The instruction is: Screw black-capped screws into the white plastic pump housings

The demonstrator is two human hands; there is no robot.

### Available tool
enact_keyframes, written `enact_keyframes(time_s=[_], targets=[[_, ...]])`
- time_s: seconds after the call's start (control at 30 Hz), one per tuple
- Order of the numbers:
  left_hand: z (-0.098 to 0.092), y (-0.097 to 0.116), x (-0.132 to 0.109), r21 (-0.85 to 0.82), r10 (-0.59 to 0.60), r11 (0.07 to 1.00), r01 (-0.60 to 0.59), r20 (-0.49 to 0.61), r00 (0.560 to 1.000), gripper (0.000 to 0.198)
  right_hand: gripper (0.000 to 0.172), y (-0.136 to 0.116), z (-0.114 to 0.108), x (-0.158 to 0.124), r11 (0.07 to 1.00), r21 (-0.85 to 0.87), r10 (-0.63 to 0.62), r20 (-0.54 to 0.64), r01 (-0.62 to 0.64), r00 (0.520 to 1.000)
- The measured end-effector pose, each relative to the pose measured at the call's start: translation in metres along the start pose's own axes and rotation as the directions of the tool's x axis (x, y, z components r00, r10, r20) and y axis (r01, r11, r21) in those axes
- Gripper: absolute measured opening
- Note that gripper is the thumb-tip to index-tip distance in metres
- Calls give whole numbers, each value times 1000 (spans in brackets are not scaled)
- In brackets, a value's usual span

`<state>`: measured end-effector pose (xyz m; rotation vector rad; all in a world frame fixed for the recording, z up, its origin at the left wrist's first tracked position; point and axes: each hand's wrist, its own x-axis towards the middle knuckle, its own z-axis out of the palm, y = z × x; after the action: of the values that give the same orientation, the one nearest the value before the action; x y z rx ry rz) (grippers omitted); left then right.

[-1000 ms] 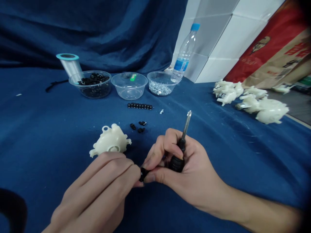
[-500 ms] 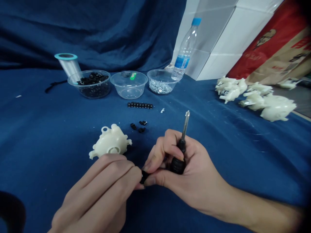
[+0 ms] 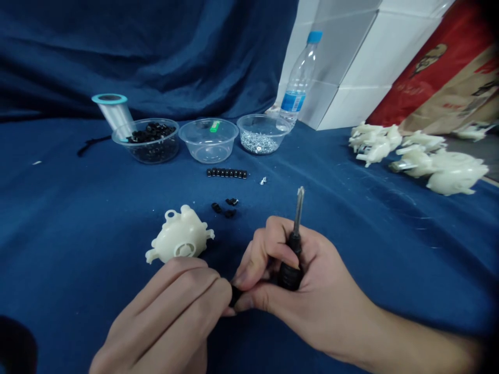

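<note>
Firstly, writing: a red-and-tan paper bag [image 3: 440, 88] is showing a small portrait emblem and red characters, all too blurred to read; a water bottle [image 3: 298, 83] is wearing a blue cap and blue label, its print unreadable.

Left hand [image 3: 167, 317]: fingers are lying close together, their tips pinching a small black part [image 3: 236, 296], which is mostly hidden.

Right hand [image 3: 315, 291]: fingers are curling shut around the black handle of a screwdriver [image 3: 290, 272], its metal shaft pointing up; thumb and forefinger are reaching forward, the thumb touching the small black part from the other side.

Main item: a white plastic housing [image 3: 179, 236] is lying on the blue cloth [image 3: 78, 208], just beyond the left hand and apart from it.

Loose parts: three black pieces [image 3: 224, 208] are lying above the housing; a neat row of black pieces [image 3: 226, 173] and one silver screw [image 3: 263, 181] are lying farther on.

Bowls: three clear plastic bowls are standing in line, the left bowl [image 3: 144, 120] holding black pieces, the middle bowl [image 3: 208, 148] a green item, the right bowl [image 3: 261, 132] silver screws.

Background: a clear spool [image 3: 113, 111] is leaning behind the left bowl, and more white housings [image 3: 417, 161] are heaping up at right.
</note>
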<state>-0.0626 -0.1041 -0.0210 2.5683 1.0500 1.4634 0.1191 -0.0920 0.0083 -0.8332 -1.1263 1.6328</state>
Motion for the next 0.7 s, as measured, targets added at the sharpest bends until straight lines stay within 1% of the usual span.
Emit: enact_keyframes(time_s=[0.13, 0.17, 0.3, 0.43, 0.5, 0.53, 0.6, 0.7], targets=[[1, -1, -12, 83, 6, 996, -10, 50, 999, 26, 47, 1, 3, 0, 1000, 17, 16, -19, -16, 1000], [1, -1, -11, 89, 9, 996, -15, 61, 998, 25, 47, 1, 3, -1, 1000, 22, 21, -25, -20, 999], [-1, 0, 2, 32, -2, 999, 2, 23, 1000, 18, 48, -3, -1, 2, 999, -17, 38, -30, -38, 999], [-6, -1, 13, -43, 38, 998, -35, 79, 996, 16, 50, -13, -9, 10, 998, -39, 58, 62, -55, 996], [-9, -2, 14, -42, 34, 999, -32, 62, 998, 16, 45, -16, -12, 13, 997, -53, 65, 108, -59, 992], [-10, -2, 15, -37, 42, 999, -40, 59, 997, 20, 44, -16, -13, 14, 997, -44, 73, 130, -68, 989], [-12, -1, 17, -44, 68, 997, -67, 43, 997, 25, 46, -14, -15, 14, 993, 22, 110, 169, -116, 979], [-13, 0, 22, -98, 94, 991, -87, 77, 993, 22, 54, -9, -16, 13, 970, 131, 170, 230, -204, 958]])
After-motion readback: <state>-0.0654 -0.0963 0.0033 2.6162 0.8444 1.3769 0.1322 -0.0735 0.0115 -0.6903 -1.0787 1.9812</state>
